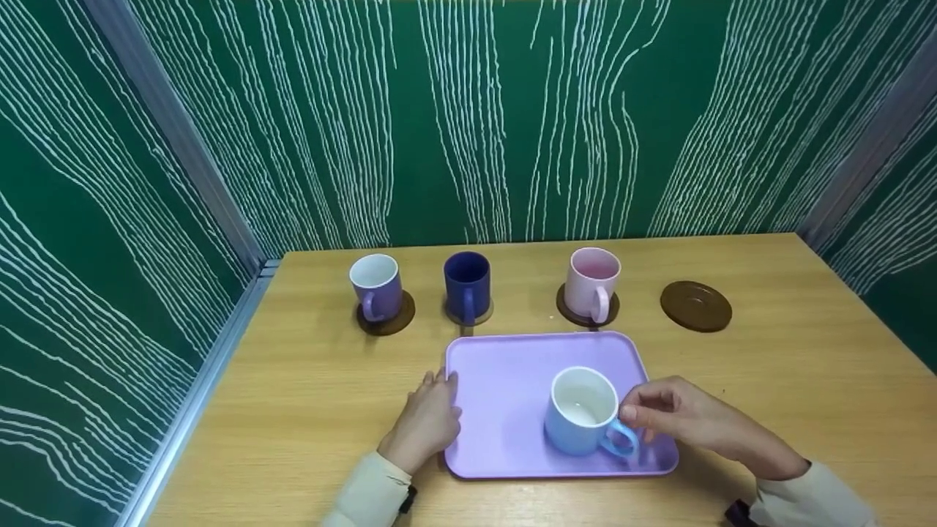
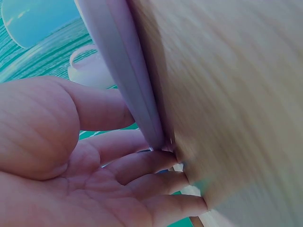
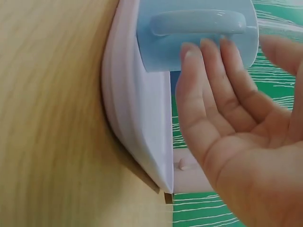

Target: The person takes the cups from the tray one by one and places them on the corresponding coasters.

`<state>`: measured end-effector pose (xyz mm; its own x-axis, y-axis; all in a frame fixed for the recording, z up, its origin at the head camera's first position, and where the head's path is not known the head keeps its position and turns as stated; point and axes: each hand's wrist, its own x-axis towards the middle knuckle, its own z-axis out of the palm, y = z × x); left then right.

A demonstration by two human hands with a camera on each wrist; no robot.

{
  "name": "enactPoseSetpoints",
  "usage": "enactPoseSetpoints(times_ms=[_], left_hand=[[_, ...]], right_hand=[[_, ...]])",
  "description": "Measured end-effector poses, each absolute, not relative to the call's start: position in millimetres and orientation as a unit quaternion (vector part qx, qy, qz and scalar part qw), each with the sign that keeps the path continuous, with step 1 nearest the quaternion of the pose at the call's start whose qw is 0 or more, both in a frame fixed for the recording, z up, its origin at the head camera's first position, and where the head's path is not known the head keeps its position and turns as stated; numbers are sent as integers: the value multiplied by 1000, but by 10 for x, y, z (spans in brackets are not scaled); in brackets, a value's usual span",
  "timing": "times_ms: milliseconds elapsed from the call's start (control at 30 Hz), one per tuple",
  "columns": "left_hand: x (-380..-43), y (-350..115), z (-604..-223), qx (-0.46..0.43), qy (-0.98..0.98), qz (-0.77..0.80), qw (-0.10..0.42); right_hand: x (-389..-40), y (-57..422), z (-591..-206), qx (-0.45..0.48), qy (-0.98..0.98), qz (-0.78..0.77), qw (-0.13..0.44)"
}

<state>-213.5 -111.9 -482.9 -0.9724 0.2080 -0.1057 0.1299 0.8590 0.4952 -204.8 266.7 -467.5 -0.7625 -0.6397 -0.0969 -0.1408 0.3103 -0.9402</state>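
Hands are positioned at either side of a lilac tray (image 1: pixel 505 366) that lies flat on the wooden counter (image 1: pixel 307 395), near its front edge.

Left hand (image 1: pixel 426 423): rests on the counter at the tray's left rim. The left wrist view shows its fingers (image 2: pixel 142 163) relaxed and nearly straight, with the tips against the tray's edge (image 2: pixel 137 94). It holds nothing.

Right hand (image 1: pixel 684 417): sits just beside the light blue mug (image 1: pixel 582 417). The palm is spread, the fingers are loosely extended, and nothing is grasped. In the right wrist view the fingertips (image 3: pixel 208 52) lie at the mug's handle (image 3: pixel 199 21); whether they touch it cannot be told.

Light blue mug: stands upright on the right half of the tray, handle toward the right hand. The interior is white.

Back row on the counter, left to right:
- purple mug (image 1: pixel 376 285), upright on a brown coaster (image 1: pixel 399 318);
- dark blue mug (image 1: pixel 467 285), upright on a coaster;
- pink mug (image 1: pixel 591 283), upright on a coaster;
- bare brown coaster (image 1: pixel 695 305), well apart from the tray.

Green panels (image 1: pixel 468 110) with white lines enclose the counter on three sides.
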Motion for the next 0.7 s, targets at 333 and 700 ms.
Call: enactPoseSetpoints(times_ms=[333,700], left_hand=[[-2142,-1132,-4866,96,961,249,72],[-2141,-1124,-4846,87,961,252,77]], right_hand=[[-2035,2659,-4840,-335,683,-586,278],[-2044,2654,-4889,-350,663,-600,277]])
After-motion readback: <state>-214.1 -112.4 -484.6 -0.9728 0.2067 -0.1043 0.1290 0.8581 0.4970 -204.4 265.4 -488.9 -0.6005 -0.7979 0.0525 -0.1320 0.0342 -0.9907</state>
